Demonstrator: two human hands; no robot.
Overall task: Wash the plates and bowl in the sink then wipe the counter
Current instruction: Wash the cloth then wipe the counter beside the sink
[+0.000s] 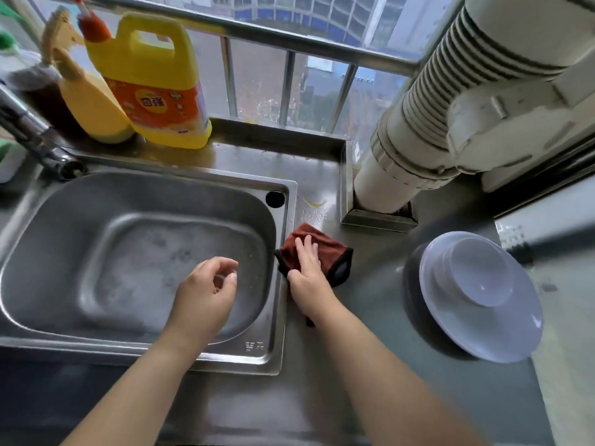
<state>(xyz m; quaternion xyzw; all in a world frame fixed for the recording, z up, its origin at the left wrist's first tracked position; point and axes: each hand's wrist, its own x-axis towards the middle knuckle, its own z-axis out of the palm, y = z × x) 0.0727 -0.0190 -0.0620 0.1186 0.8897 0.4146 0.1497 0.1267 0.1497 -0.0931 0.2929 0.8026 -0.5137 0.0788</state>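
Rust-red cloth (317, 252), dark-edged, crumpled on steel counter (370, 317) under flat fingers of right hand (307, 268). Left hand (206, 284) loosely curled over sink (145, 246), holding nothing. White plates (483, 300) stacked upside down, well right of fingers.

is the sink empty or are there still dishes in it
Empty of dishes: the sink shows only its bare wet steel bottom. The plates sit stacked upside down on the counter to its right.

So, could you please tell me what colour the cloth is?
Reddish-brown, dark-edged cloth, seen in the head view.
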